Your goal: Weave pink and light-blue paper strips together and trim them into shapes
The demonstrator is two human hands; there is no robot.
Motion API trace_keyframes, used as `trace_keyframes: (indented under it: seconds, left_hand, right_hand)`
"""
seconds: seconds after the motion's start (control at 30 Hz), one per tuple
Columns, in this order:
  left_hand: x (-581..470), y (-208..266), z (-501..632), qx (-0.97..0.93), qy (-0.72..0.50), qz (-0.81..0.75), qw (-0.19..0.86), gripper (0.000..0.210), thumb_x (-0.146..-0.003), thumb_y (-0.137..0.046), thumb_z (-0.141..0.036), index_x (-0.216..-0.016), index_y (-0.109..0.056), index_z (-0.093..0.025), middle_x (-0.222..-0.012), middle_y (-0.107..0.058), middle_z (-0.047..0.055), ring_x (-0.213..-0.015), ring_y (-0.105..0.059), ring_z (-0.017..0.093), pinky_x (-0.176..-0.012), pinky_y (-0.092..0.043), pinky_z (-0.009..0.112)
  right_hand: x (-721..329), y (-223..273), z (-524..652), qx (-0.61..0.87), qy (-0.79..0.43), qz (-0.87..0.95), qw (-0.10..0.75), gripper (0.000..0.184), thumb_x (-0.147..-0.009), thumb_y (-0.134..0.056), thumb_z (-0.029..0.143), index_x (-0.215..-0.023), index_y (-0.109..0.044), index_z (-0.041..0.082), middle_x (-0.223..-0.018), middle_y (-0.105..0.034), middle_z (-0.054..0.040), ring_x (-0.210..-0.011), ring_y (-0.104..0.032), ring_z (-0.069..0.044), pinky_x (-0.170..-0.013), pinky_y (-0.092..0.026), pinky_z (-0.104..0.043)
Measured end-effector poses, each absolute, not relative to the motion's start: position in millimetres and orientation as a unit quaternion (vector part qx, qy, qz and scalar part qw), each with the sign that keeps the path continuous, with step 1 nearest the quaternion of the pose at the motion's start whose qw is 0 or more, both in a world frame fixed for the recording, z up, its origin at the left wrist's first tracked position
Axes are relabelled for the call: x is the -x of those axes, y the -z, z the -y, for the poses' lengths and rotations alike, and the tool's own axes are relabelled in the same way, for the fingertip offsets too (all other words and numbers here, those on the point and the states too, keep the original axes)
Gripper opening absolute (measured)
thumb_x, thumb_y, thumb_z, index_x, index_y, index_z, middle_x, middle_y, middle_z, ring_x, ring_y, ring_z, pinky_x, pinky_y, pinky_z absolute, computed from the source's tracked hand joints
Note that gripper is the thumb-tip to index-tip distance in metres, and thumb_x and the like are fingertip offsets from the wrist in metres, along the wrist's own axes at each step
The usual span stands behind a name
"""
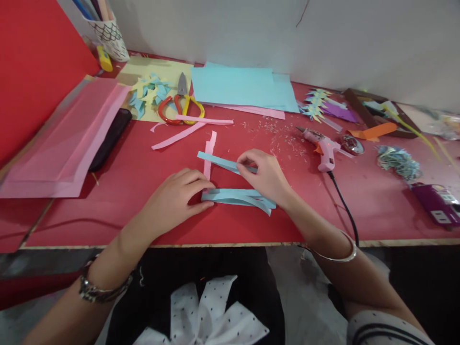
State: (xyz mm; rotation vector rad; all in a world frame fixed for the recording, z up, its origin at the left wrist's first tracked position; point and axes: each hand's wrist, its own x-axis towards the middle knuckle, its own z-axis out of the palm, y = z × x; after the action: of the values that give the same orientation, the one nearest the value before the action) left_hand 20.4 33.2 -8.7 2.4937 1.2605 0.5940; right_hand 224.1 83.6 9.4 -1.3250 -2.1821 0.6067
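Note:
Between the fingertips of my right hand (261, 173) is a light blue paper strip (219, 160), its free end reaching left across a pink strip (210, 143). My left hand (179, 194) has its thumb and fingers closed on the left end of several stacked blue paper strips (235, 195) near the table's front. Those strips fan apart toward the right, below my right wrist. More pink strips (179, 136) lie beyond, by scissors (182, 103) with red and yellow handles.
A pink glue gun (325, 148) with a black cord lies at right, near yarn (398, 162) and a purple box (436, 203). Blue sheets (237, 86) and paper scraps (149, 93) are at the back. Pink sheets (64, 143) lie left, near a pen cup (109, 36).

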Motion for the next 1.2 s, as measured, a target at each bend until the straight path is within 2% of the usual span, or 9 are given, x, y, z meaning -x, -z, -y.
trace_keyframes:
  seconds: [0.47,0.7,0.9,1.03,1.2]
  left_hand:
    - [-22,4,-29,-0.847,-0.190,-0.482,0.118,0.020,-0.081,-0.040,-0.028,-0.092,-0.057,-0.021,-0.093,-0.064,0.004,-0.089,-0.056,0.019,-0.081,-0.038,0.035]
    - [-22,-1,-28,-0.832,-0.192,-0.497,0.153,0.026,-0.078,-0.041,-0.024,-0.101,-0.051,-0.020,-0.093,-0.064,0.003,-0.088,-0.056,0.020,-0.082,-0.037,0.036]
    - [-21,-4,-27,-0.819,-0.191,-0.502,0.203,0.030,-0.079,-0.031,-0.021,-0.104,-0.049,-0.022,-0.092,-0.063,0.002,-0.091,-0.055,0.019,-0.087,-0.035,0.037]
    - [-21,-2,-29,-0.820,-0.193,-0.500,0.201,0.030,-0.081,-0.030,-0.019,-0.102,-0.050,-0.021,-0.087,-0.062,0.002,-0.087,-0.055,0.018,-0.084,-0.038,0.035]
    - [-21,1,-31,-0.826,-0.196,-0.488,0.201,0.026,-0.082,-0.033,-0.020,-0.102,-0.050,-0.021,-0.087,-0.062,0.003,-0.087,-0.054,0.018,-0.081,-0.040,0.033]
  right_hand:
    - [-225,-11,-84,0.465,-0.201,0.837,0.206,0.009,-0.069,-0.049,0.010,-0.071,-0.051,0.018,-0.076,-0.054,-0.0020,-0.070,-0.049,-0.013,-0.067,-0.038,-0.025]
    - [-224,-11,-82,0.466,-0.234,0.831,0.192,0.022,-0.067,-0.044,0.005,-0.084,-0.052,0.018,-0.085,-0.059,-0.0033,-0.077,-0.054,-0.013,-0.069,-0.039,-0.024]
    - [-226,-14,-81,0.495,-0.217,0.822,0.181,0.025,-0.069,-0.043,0.010,-0.092,-0.050,0.020,-0.081,-0.059,-0.0008,-0.066,-0.052,-0.012,-0.062,-0.036,-0.024]
    - [-228,-15,-84,0.491,-0.216,0.819,0.204,0.029,-0.069,-0.042,0.009,-0.096,-0.048,0.020,-0.088,-0.058,-0.0023,-0.075,-0.053,-0.014,-0.065,-0.037,-0.025]
    - [-234,-13,-89,0.456,-0.243,0.834,0.192,0.035,-0.067,-0.040,0.007,-0.099,-0.047,0.019,-0.097,-0.057,-0.0047,-0.087,-0.053,-0.016,-0.071,-0.038,-0.026]
